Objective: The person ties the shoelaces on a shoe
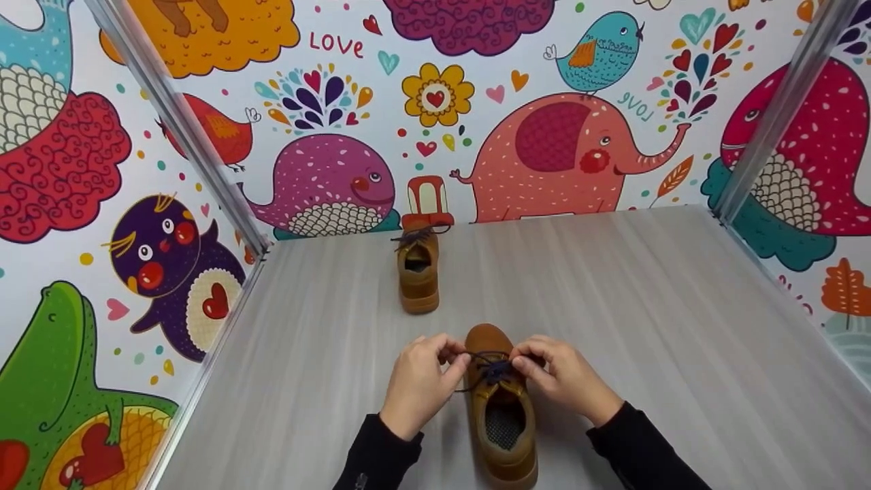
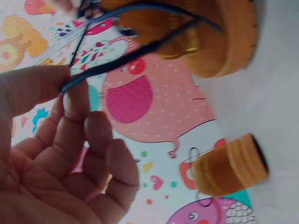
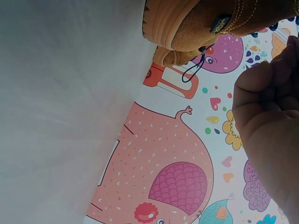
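A brown lace-up shoe (image 1: 502, 408) stands on the floor between my hands, toe pointing away. Its dark blue shoelace (image 1: 495, 369) is bunched over the tongue. On the shoe's left side my left hand (image 1: 423, 381) pinches a loop of the lace between thumb and forefinger; the left wrist view shows this dark lace (image 2: 112, 65) stretched from the fingertips to the shoe. To the right of the laces, my right hand (image 1: 561, 378) pinches at the lace with thumb and forefinger. In the right wrist view the curled fingers of that hand (image 3: 266, 98) hide the lace.
A second brown shoe (image 1: 418, 279) with dark laces stands farther off, near the back wall. The grey wood-grain floor (image 1: 612, 292) is bounded by walls printed with cartoon animals (image 1: 558, 156). Metal corner posts (image 1: 184, 129) rise at left and right.
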Motion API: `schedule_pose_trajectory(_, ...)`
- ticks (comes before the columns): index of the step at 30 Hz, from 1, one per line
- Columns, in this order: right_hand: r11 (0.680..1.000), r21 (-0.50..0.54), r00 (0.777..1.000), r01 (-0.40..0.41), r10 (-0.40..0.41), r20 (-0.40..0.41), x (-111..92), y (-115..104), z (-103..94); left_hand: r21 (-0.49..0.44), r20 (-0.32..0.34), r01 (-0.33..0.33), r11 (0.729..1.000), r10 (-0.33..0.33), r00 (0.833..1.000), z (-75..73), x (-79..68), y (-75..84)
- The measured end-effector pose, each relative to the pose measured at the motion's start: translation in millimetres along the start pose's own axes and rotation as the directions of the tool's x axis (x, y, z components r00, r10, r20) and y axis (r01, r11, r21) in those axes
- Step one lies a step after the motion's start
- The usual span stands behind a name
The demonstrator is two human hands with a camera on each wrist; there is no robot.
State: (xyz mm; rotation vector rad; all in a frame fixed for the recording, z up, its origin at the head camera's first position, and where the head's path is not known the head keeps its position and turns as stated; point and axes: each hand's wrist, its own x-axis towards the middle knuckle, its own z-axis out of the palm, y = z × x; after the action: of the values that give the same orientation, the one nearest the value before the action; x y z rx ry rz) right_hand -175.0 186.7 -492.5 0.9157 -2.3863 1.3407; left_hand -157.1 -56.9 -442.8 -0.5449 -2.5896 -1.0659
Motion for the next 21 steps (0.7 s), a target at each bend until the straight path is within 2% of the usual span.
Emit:
schedule_pose_trajectory(4,1.0,-0.009,1.0,-0.007,0.007,0.004,-2,9,0.2,-0.05,0.025,0.02,0.999,-0.019,1.0,-7.6,-4.9,11.7)
schedule_pose_trajectory(8,1.0,-0.006,1.0,0.014,-0.014,0.006,-2,12,-1.3,-0.154,0.057,0.03,0.988,-0.021,0.998,-7.7,-9.7,28.0)
schedule_pose_trajectory(9,1.0,-0.005,1.0,0.019,-0.019,0.005,-2,12,-1.8,-0.17,0.052,0.007,0.985,0.002,0.999,-5.5,-10.9,33.2)
schedule_pose_trajectory(11,1.0,-0.013,1.0,0.023,-0.023,0.002,-3,13,-2.9,-0.157,0.037,-0.08,0.984,0.087,0.996,1.4,-14.1,45.1)
schedule_pose_trajectory(12,1.0,-0.017,1.0,0.021,-0.021,0.001,-3,13,-3.6,-0.129,0.03,-0.148,0.981,0.153,0.988,6.0,-16.3,51.6)
schedule_pose_trajectory(13,0.999,-0.022,1.0,0.026,-0.026,0.001,-3,14,-4.2,-0.088,0.026,-0.237,0.967,0.24,0.97,11.5,-18.3,58.1)
schedule_pose_trajectory(14,0.999,-0.025,1.0,0.03,-0.03,0.001,-3,14,-4.8,-0.037,0.042,-0.329,0.944,0.33,0.943,16.9,-20.7,64.6)
schedule_pose_trajectory(15,0.999,-0.025,0.999,0.034,-0.034,0.003,-3,14,-5.4,0.026,0.075,-0.424,0.906,0.421,0.904,22.0,-23.6,70.6)
schedule_pose_trajectory(17,0.999,-0.021,0.999,0.042,-0.042,0.012,-3,14,-6.5,0.067,0.197,-0.573,0.817,0.552,0.81,30.9,-29.5,81.2)
schedule_pose_trajectory(18,0.999,-0.018,0.999,0.046,-0.045,0.017,-3,14,-7.1,0.06,0.28,-0.628,0.776,0.591,0.757,34.7,-32.4,85.4)
schedule_pose_trajectory(19,0.998,-0.011,0.998,0.054,-0.054,0.021,-3,14,-7.6,0.018,0.363,-0.662,0.749,0.613,0.702,37.7,-35.3,88.9)
schedule_pose_trajectory(21,0.998,-0.002,0.998,0.064,-0.064,0.024,-3,14,-8.9,-0.07,0.508,-0.678,0.732,0.611,0.607,41.0,-41.4,92.7)
